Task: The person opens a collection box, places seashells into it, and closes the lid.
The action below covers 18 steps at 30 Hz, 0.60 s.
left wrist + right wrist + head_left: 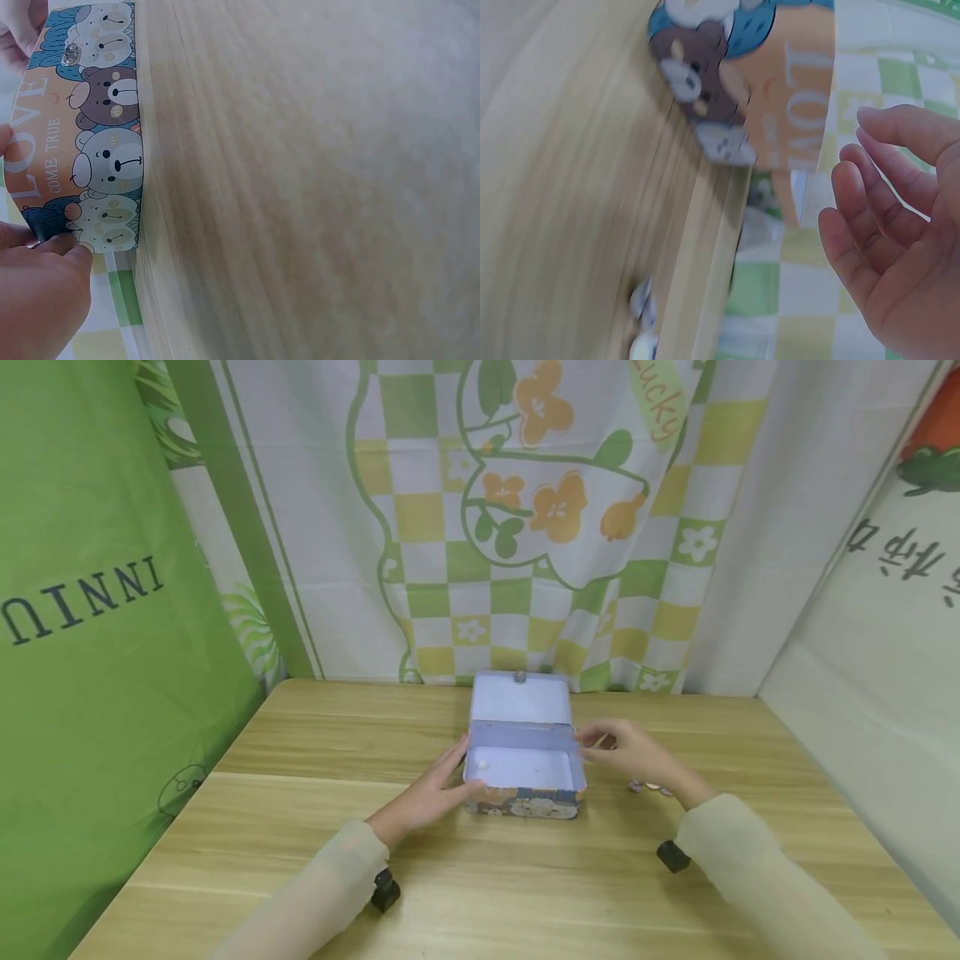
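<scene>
A hinged tin box (525,803) stands on the table with its lid (520,697) raised at the back. Cartoon bears and the words LOVE COME TRUE decorate its front (109,161). One small whitish piece (483,765) lies on the pale floor inside, toward the left. My left hand (427,793) grips the box's left end, fingers along the side wall and thumb at the front rim. By the right rim is my right hand (626,750), its fingers (862,240) loosely bent with nothing visible between them.
Several small pieces (636,786) lie on the wooden table (300,860) right of the box, beneath my right forearm. A checked, flowered curtain (480,527) hangs behind the table. Green fabric (90,693) borders the left, and a pale printed sheet (885,635) the right.
</scene>
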Available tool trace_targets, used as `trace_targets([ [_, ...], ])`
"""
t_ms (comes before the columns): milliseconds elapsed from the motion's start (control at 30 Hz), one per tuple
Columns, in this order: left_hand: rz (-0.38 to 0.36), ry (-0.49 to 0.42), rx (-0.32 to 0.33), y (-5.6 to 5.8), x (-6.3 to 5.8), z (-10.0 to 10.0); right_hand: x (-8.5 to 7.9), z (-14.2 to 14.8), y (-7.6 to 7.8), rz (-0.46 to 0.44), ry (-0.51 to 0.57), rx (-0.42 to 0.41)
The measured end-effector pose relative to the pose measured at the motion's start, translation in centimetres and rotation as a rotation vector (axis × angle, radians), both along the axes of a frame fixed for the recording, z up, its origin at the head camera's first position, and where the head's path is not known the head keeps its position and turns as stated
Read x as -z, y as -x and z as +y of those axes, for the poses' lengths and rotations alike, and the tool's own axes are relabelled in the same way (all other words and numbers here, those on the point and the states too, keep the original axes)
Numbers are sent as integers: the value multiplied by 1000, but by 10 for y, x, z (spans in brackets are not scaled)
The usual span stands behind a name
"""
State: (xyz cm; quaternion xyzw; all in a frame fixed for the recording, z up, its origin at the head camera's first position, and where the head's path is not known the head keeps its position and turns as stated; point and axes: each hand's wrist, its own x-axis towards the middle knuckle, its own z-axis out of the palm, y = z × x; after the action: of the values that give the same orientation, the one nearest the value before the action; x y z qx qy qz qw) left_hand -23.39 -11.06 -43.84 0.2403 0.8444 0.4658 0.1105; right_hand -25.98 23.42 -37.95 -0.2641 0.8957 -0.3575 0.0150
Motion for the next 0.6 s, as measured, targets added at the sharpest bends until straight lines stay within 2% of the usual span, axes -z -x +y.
trace_targets([
  [300,-5,7,-10,0,1,0,8,39,0,-42,-39,57],
  [600,-15,-1,-18,-1,0,0,29,77,0,-91,-95,104],
])
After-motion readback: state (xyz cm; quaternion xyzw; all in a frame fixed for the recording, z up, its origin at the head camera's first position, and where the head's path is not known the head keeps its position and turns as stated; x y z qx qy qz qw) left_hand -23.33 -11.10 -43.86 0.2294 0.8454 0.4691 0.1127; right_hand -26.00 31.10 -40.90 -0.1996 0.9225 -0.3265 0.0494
